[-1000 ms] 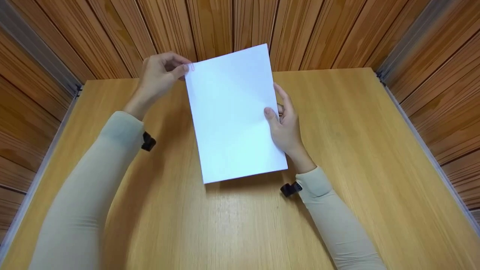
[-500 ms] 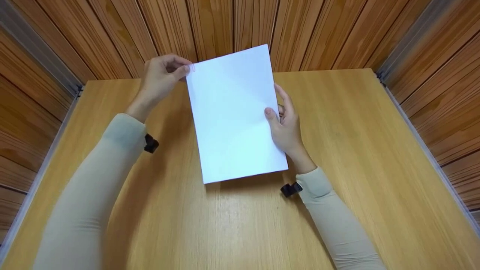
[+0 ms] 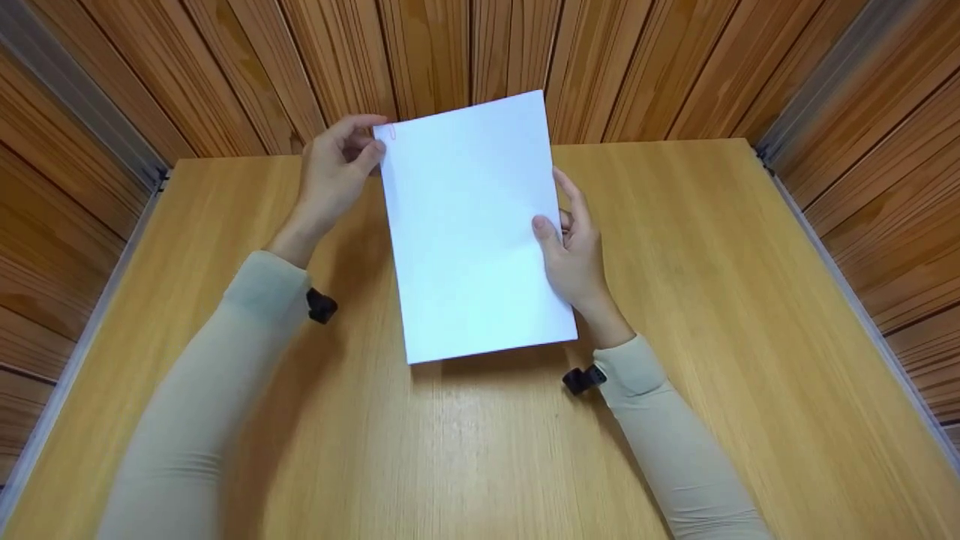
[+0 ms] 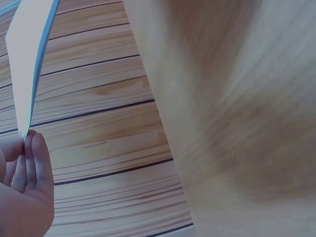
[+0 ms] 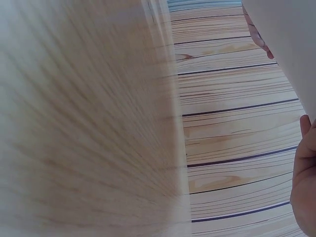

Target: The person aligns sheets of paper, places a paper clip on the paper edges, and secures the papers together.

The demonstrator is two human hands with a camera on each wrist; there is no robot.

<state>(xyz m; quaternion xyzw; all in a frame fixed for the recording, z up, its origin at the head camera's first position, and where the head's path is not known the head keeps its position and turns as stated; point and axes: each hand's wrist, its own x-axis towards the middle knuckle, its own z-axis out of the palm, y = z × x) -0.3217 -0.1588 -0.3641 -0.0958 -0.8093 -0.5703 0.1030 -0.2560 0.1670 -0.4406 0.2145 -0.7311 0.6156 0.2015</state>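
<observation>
A white sheaf of paper is held up at a tilt over the table, its front face blank. A small pink paper clip sits on its upper left corner. My left hand pinches the left edge just below that corner, thumb in front and fingers behind. In the left wrist view the sheaf is seen edge-on, with the fingertips of the left hand at its corner. My right hand grips the right edge around mid-height, thumb on the front; its other fingers are partly hidden behind.
Below the paper lies a light wooden table, with shadows of the arm and sheaf on it. Wood-panelled walls stand at the back and both sides. Dark wrist cameras stick out at the cuffs.
My left hand has shifted right and slightly down, its thumb now lower on the edge, farther from the clip. The sheaf's top has moved slightly right. The right hand keeps its grip.
</observation>
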